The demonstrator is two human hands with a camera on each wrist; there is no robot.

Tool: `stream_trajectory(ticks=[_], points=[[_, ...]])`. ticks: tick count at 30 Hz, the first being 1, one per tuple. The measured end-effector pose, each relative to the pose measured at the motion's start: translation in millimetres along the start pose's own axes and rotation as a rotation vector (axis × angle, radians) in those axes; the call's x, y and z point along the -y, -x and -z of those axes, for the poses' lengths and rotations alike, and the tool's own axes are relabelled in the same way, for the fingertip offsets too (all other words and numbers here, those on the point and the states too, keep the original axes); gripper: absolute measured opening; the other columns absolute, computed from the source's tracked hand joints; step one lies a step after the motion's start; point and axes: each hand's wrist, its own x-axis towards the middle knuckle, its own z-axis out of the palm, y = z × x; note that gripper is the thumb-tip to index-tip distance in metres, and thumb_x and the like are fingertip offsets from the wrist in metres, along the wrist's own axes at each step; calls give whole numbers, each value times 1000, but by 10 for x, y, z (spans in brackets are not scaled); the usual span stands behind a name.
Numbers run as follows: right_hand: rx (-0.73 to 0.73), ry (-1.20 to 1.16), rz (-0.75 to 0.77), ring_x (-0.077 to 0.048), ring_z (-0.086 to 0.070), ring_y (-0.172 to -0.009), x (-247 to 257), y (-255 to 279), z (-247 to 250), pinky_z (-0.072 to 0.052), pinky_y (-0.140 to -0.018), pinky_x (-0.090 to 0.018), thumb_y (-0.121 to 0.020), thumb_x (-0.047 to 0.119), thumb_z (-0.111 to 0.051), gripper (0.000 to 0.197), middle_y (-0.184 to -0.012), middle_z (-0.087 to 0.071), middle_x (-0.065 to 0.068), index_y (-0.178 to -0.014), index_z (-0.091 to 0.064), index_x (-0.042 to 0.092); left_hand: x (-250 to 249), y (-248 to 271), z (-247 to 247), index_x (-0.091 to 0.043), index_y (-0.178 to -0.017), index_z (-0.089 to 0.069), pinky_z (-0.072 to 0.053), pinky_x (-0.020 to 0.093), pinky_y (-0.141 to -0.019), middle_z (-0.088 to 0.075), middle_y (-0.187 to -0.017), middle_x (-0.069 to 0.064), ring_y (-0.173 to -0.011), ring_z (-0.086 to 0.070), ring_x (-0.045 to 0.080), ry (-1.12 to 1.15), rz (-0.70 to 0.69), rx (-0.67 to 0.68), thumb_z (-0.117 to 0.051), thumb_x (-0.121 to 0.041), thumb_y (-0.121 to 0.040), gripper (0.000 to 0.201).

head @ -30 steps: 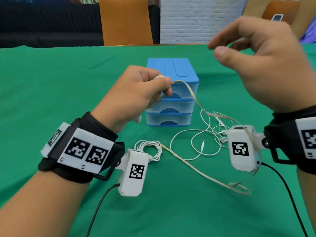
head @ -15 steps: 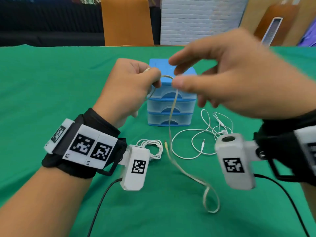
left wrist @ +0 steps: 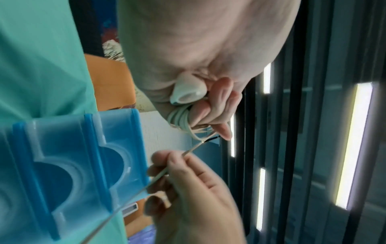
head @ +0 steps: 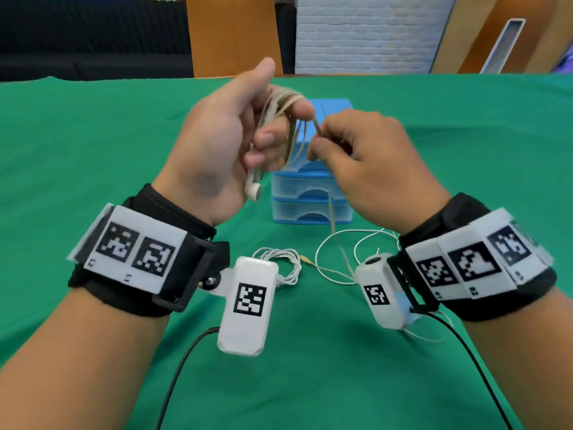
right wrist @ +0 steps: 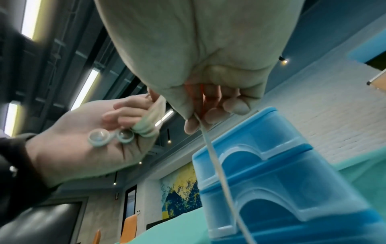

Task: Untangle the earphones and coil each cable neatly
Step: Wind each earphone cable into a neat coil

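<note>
My left hand is raised with beige earphone cable wound in several turns around its fingers. The two white earbuds hang against the palm; they also show in the right wrist view. My right hand pinches the free strand just beside the left fingers, as the left wrist view shows. From there the strand drops to the green table and ends in a gold plug. A coiled white earphone and a loose white earphone lie on the table.
A small blue three-drawer box stands on the green tablecloth right behind and below both hands. Black camera leads run toward me from each wrist. An orange chair is beyond the far edge.
My left hand has turned palm toward me with more cable wound on its fingers. My right hand came down and in to pinch the strand. The slack on the table has shortened.
</note>
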Motion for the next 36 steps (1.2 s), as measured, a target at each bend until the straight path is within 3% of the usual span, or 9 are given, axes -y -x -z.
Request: stream_trajectory(ticks=[6,9,13,15,20,24,28,32,36], points=[[145,-184,-11,-21,-65,-80,-63,72,-9,-51,-81,-44,-101,15,-47,27,-82,-70,-4,-84,-67,11,-21,20,3,-9,-103,-65,-24,20,-55,-43,-56,-11,-42,-35,3,160,-36,3,-36,-29,-108,35],[317,-444,-37,-30,-61,-60,12,140,-12,-56,-68,-48,-106,7,-39,26,-73,-63,-14,-89,-59,5,10,8,-57,-5,-120,-62,-43,13,-64,-68,-78,-8,-62,-62,0,291,-91,-17,-41,-23,-107,30],[487,-537,-32,-9,-33,-41,91,202,11,-40,-45,-29,-108,9,-38,25,-58,-42,-7,-95,-59,5,74,-43,-69,1,-123,-56,-56,21,-78,-76,-103,8,-92,-72,10,242,-229,-146,-44,-9,-105,24],[538,-438,35,-5,-32,-42,114,192,86,-30,-46,-14,-107,11,-42,26,-52,-41,8,-92,-63,6,118,-47,-61,-1,-123,-57,-56,24,-80,-76,-103,10,-93,-73,13,40,-278,-190,-46,-7,-105,22],[474,-243,153,-4,-39,-48,126,77,469,-32,-49,-12,-104,17,-51,27,-55,-46,8,-83,-69,12,199,-33,-40,16,-108,-61,-50,21,-72,-70,-94,27,-79,-61,16,-608,-352,20,-46,-2,-104,23],[212,-86,189,-8,-36,-54,-21,-24,582,-28,-52,-20,-100,29,-55,25,-57,-50,6,-82,-68,17,208,-15,-110,3,-98,-60,-40,25,-53,-56,-71,6,-57,-47,16,-505,-232,157,-39,-4,-104,23],[26,-90,121,-7,-32,-53,-184,-77,435,-25,-50,-21,-100,35,-55,31,-59,-41,2,-84,-66,10,220,-25,-83,1,-102,-66,-26,25,-51,-42,-60,4,-55,-30,17,-353,-164,115,-40,-12,-100,29],[40,-120,91,-4,-36,-58,-330,-118,269,-31,-57,-28,-102,35,-48,33,-62,-43,7,-80,-61,13,257,-48,-65,0,-99,-65,-16,31,-53,-35,-57,0,-50,-24,13,-244,-142,88,-39,-13,-105,29],[179,-246,89,-6,-35,-55,-380,-101,152,-30,-56,-25,-104,31,-45,34,-60,-41,8,-78,-57,13,264,-56,-69,1,-104,-64,-20,29,-54,-42,-59,-1,-46,-31,9,-100,-167,53,-38,-12,-106,29]])
